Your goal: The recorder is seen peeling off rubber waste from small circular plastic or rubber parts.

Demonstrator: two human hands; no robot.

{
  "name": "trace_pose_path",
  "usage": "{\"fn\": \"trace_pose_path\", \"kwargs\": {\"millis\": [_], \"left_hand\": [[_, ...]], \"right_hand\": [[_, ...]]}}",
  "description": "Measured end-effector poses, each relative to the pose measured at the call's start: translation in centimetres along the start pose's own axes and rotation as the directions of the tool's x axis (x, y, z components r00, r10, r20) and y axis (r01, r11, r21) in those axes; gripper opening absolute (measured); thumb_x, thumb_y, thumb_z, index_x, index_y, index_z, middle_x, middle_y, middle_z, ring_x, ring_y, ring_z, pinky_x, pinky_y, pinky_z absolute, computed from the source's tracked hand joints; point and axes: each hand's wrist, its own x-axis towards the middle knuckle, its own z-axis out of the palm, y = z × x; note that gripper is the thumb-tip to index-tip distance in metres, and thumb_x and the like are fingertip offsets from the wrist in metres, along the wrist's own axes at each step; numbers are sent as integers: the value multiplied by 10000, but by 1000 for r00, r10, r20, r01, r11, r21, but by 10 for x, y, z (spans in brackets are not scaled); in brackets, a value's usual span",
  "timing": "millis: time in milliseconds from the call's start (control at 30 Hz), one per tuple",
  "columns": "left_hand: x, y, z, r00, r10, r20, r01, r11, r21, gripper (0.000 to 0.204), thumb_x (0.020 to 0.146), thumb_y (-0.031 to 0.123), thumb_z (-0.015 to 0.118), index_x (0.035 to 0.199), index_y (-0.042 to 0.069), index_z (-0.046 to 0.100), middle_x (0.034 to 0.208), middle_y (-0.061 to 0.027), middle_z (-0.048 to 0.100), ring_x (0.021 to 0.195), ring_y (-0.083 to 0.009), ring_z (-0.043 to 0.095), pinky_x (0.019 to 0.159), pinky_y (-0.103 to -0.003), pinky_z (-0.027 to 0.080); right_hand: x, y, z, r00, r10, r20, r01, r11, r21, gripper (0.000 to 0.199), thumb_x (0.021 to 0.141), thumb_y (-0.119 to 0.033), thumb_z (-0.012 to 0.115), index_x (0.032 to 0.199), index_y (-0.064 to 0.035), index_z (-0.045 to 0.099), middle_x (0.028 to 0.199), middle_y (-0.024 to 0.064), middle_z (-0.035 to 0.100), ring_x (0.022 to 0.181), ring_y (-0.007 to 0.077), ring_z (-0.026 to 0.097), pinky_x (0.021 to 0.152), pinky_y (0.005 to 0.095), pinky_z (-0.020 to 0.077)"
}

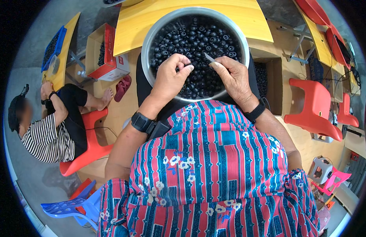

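A round metal basin [241, 36] in front of my body is filled with small black ring-shaped parts [202, 35]. Above its left side, my left hand [171, 77] is closed, thumb against bent fingers, on a small black part [188, 65] that is mostly covered. My right hand [232, 77], over the basin's right side, pinches a thin, pointed blade [209, 57]. The tip points up and left, apart from the left hand. Whatever handle the blade has is hidden in my fingers.
Beyond the basin is a yellow table [127, 29]. An open cardboard box [274, 79] of black parts stands at the right, near red stools [305, 106]. At the left, another person [52, 126] sits on a red stool, beside a red-and-white box [108, 59].
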Motion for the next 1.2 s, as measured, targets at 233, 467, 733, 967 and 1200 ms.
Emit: {"fn": "trace_pose_path", "kwargs": {"millis": [233,467,733,967,1200], "left_hand": [[-24,7,10,800,-187,571,558,-122,-821,155,983,197,564,1056,61,579,867,4,520,667,-62,405,543,-186,335],[-28,1,21,773,-128,621,591,-212,-779,202,998,216,533,1116,54,557,910,-7,515,686,-67,406,561,-184,352],[-27,10,17,777,-147,612,613,-39,-789,198,1007,241,516,1108,70,526,851,20,482,659,-47,392,546,-170,332],[-29,9,15,789,-108,605,606,-27,-795,245,1014,229,495,1184,53,513,839,8,465,666,-58,396,560,-174,329],[-29,14,13,792,-91,603,607,17,-795,244,1021,251,476,1176,68,525,832,31,449,667,-49,396,559,-171,342]], "right_hand": [[-3,-5,4,987,-119,108,106,987,123,343,782,-122,760,1081,1,645,952,136,687,887,201,672,792,296,507],[-4,-4,6,986,-126,109,116,989,96,304,776,-79,749,1061,-3,673,978,133,697,893,233,680,794,301,516],[-2,-8,4,975,-108,194,88,990,108,286,797,-99,735,1061,-6,673,955,130,700,875,217,683,782,290,516],[0,-10,2,964,-60,260,22,989,145,263,839,-129,704,1058,12,666,958,136,704,876,197,682,786,285,516],[0,-9,3,955,-105,277,62,985,163,274,855,-134,688,1090,4,664,994,141,704,908,205,685,808,287,521]]}}
